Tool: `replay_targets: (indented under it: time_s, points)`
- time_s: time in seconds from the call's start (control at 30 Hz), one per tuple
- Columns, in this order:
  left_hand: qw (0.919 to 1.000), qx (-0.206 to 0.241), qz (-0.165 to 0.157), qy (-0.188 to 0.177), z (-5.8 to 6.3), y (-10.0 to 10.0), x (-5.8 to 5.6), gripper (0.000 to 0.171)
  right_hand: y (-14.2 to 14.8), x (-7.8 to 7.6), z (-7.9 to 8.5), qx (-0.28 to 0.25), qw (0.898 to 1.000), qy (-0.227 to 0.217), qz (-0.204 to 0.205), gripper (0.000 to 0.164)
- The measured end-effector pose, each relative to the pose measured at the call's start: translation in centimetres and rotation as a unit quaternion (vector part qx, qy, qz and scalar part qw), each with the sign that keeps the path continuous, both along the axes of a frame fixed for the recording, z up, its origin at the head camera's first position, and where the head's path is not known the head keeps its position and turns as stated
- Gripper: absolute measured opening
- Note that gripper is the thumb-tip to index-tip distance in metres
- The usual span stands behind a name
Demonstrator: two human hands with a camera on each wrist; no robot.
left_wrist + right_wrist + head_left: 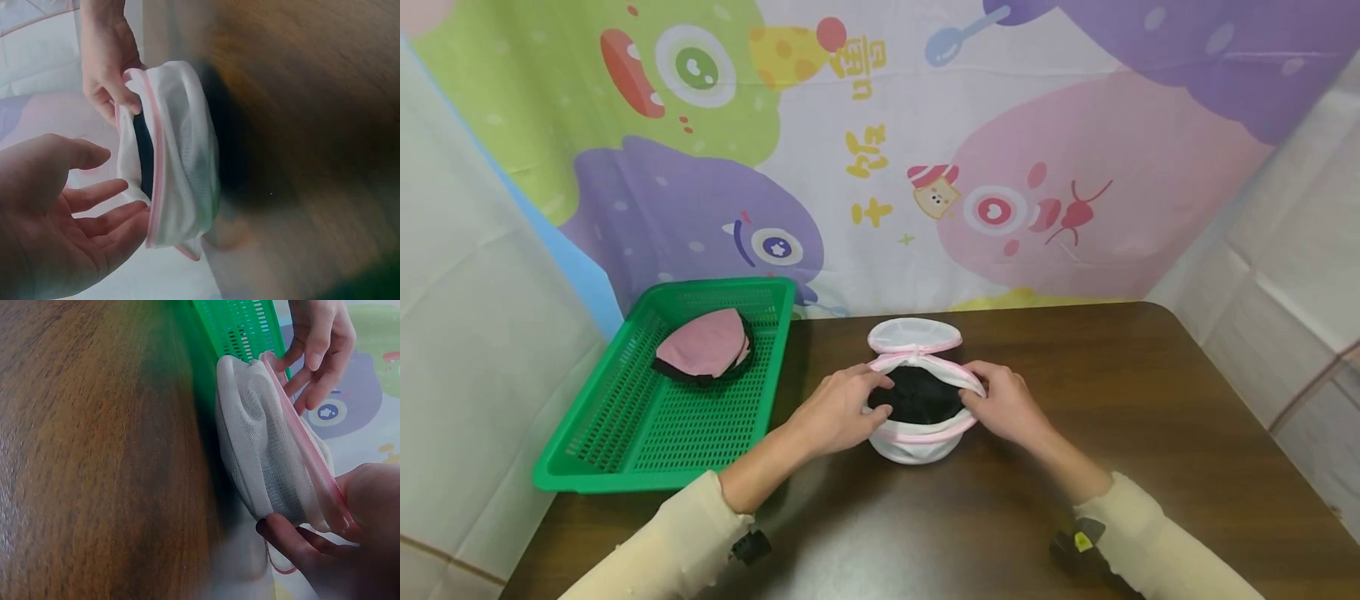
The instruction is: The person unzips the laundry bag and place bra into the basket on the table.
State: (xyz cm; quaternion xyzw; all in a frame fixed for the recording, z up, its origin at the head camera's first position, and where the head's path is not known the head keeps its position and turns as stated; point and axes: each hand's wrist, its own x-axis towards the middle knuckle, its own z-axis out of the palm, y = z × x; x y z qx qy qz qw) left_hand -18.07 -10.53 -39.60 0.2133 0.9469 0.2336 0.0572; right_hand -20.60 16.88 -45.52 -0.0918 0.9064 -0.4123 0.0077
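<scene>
A round white mesh laundry bag (914,448) with pink trim stands on the table, its mouth unzipped. The bag's round lid (914,335) is folded back on the far side. Inside lies a black fabric item (919,397), only its upper surface showing. My right hand (1009,405) pinches the bag's right rim, thumb on the inner side and fingers outside, and in the right wrist view fingers reach under its side. At the left rim is my left hand (842,408), thumb and fingers spread and loosely bent; the left wrist view shows fingertips (140,215) right at the edge.
To the left stands a green plastic basket (779,354) with perforated walls. In it lies a pink and black fabric item (703,343). Behind the brown table (1075,367) hangs a cartoon-printed cloth (880,258); pale panels rise at both sides.
</scene>
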Motion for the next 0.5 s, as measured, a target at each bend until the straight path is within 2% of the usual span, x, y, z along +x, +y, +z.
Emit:
replay_targets:
  time_s: [0.23,0.5]
  points:
    - [0.9999,0.009,-0.006,0.002,-0.7,0.1,-0.2,0.045,0.1,-0.1,0.0,0.000,1.000,0.005,-0.002,0.032]
    - [0.9996,0.029,-0.001,0.005,-1.8,0.5,0.1,0.041,0.1,-0.1,-0.1,0.000,1.000,0.007,0.002,0.032]
